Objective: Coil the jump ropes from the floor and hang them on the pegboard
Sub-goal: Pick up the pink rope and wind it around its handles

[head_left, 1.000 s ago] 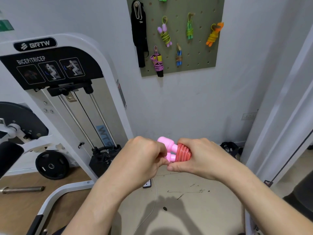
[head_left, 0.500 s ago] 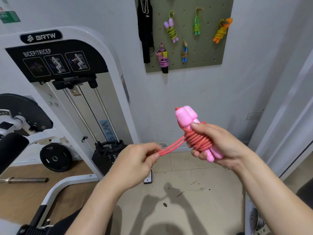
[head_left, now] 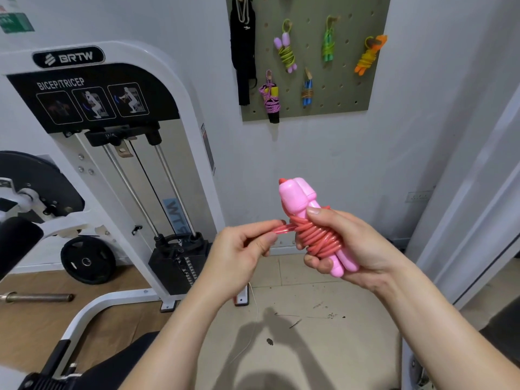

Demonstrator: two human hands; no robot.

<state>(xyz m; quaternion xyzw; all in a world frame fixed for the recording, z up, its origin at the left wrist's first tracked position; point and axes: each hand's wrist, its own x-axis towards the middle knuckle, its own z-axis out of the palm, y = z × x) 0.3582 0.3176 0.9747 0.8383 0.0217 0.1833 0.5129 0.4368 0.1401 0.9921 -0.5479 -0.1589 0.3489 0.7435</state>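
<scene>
One red rope [head_left: 318,238] around two pink handles [head_left: 294,198], right fingers [head_left: 316,263] wrapped round, left fingers [head_left: 254,228] pinching its end.

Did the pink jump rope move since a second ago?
Yes. The pink jump rope in the right hand has risen and shifted slightly right, away from the weight stack.
</scene>
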